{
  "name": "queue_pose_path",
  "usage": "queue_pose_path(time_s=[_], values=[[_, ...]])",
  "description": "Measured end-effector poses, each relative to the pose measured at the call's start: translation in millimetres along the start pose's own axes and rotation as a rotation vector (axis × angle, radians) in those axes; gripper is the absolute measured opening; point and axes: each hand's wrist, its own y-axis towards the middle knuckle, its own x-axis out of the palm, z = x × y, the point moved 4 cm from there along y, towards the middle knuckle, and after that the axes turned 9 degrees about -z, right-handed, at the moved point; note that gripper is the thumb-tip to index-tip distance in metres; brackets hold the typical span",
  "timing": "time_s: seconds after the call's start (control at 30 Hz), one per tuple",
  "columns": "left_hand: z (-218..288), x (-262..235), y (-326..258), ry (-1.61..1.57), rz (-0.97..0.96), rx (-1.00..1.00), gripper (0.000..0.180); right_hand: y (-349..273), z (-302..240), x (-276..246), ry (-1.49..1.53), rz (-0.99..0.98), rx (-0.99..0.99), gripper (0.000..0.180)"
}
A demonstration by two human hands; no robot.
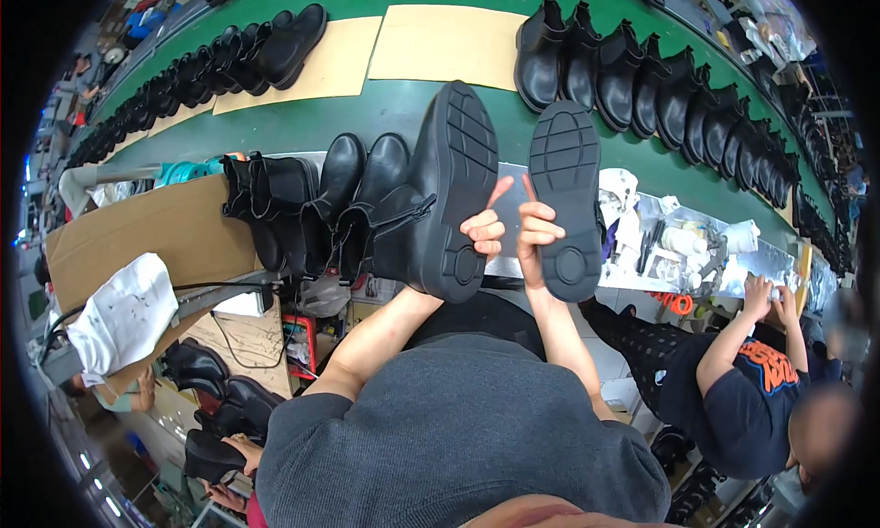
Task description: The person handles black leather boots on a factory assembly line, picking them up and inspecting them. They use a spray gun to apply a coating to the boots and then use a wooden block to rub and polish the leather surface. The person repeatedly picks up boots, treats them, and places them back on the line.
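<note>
In the head view the person is raising both bare forearms from the lower middle of the picture, elbows bent, hands meeting just above the grey sweater; the left hand (pixel 484 230) is curling its fingers around the heel end of a black ankle boot (pixel 438 198), gripping it firmly and turning its lugged sole toward the camera; the right hand (pixel 534 233) is clasping a second black boot (pixel 566 198) by the heel edge, fingers closed on it, its tread also facing up; the two boots are standing side by side, nearly touching, over the edge of the workbench and in front of the green conveyor belt (pixel 367 115).

Just left of the held pair, four more black boots (pixel 316 203) are lying in a cluster on the bench, leaning on one another beside a flat cardboard sheet (pixel 147 235); a white cloth (pixel 124 313) is draping over that sheet's lower end.

On the belt, two tan paper sheets (pixel 445 42) are lying flat; a row of about nine boots (pixel 642 79) is running off to the right, though the far ones are blurring together; another row (pixel 229 60) is curving away to the left, too crowded to count.

At the lower right a co-worker in a dark shirt (pixel 742 390) is reaching both hands onto a cluttered bench.
</note>
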Motion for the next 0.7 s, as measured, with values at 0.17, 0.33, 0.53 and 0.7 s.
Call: queue_pose_path(time_s=[0.17,0.33,0.53,0.7], values=[[12.9,-9.3,-5.7,0.267,-0.069,-0.040,0.055,-7.3,-20.6,-6.9,-0.131,0.113,0.078,0.062],[52.1,0.9,-18.4,1.643,0.410,0.093,0.051,-60.5,-101.4,-29.5,-1.591,0.278,0.061,0.056],[109.6,-89.0,-50.0,2.072,1.332,-0.231,0.051,-58.1,-105.9,-77.8,-2.462,0.835,0.044,0.064],[59.6,-6.5,-40.7,2.534,0.879,0.375,0.032,-65.5,-118.9,-82.3,-2.500,0.736,-0.047,0.063]])
